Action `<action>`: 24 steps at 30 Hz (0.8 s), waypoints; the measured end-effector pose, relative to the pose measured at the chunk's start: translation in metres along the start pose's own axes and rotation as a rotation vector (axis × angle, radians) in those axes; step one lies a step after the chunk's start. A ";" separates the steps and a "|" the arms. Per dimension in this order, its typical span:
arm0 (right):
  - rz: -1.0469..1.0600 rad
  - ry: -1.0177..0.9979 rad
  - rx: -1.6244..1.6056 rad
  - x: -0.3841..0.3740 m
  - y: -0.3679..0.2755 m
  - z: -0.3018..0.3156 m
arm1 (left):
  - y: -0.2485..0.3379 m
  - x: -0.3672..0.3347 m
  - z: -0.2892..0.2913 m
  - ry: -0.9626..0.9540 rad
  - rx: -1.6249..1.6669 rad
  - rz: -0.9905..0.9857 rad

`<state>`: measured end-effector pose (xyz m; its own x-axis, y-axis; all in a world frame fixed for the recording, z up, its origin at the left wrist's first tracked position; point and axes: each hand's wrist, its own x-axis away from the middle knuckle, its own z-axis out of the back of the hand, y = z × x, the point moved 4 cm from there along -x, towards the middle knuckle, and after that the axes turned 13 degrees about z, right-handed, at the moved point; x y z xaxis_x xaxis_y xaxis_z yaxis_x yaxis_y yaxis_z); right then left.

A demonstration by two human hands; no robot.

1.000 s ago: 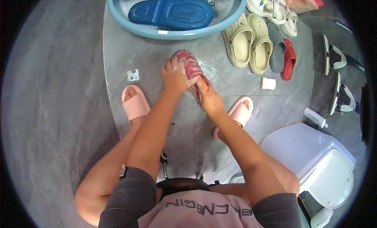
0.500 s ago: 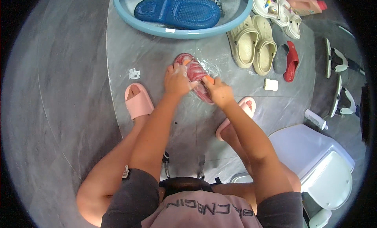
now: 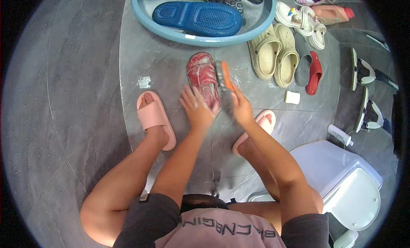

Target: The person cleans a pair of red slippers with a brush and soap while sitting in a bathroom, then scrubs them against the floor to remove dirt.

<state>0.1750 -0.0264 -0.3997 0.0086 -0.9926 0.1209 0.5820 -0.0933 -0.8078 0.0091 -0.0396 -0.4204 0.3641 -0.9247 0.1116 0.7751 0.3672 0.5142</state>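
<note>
A red slipper (image 3: 201,72), streaked with white suds, lies on the grey floor between my feet, its closed toe pointing away from me. My left hand (image 3: 197,109) is over its near end, fingers along the left side and thumb at the right. Just right of the slipper, my right hand (image 3: 242,107) grips the orange handle of a scrubbing brush (image 3: 226,77). The brush stands on edge, bristles turned left toward the slipper's side; whether they touch it I cannot tell.
Beyond the slipper stands a blue basin (image 3: 205,42) with a blue sole (image 3: 196,18) and dark footwear in sudsy water. To the right are beige clogs (image 3: 287,62), a grey-and-red slipper (image 3: 314,72), white soap (image 3: 292,97), a white tube (image 3: 340,134) and a pink bottle (image 3: 331,14).
The brush has come off the slipper's top to its right side. My left hand has slid back toward the near end, and the slipper now points straighter away from me.
</note>
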 end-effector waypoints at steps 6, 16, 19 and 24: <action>-0.177 -0.052 -0.144 0.006 -0.001 -0.070 | -0.021 -0.003 -0.024 -0.009 -0.218 -0.144; -0.168 0.005 -0.218 -0.033 0.004 -0.039 | -0.043 -0.002 -0.003 -0.356 -0.295 -0.564; -0.068 0.054 -0.135 0.004 0.012 -0.060 | -0.042 0.010 0.005 -0.377 -0.277 -0.571; -0.171 0.053 -0.120 0.140 0.022 -0.087 | -0.036 0.016 0.012 -0.277 -0.353 -0.303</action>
<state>0.1182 -0.1745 -0.4504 -0.1264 -0.9639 0.2346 0.4699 -0.2664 -0.8416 -0.0190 -0.0686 -0.4269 -0.0159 -0.9688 0.2472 0.9679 0.0470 0.2467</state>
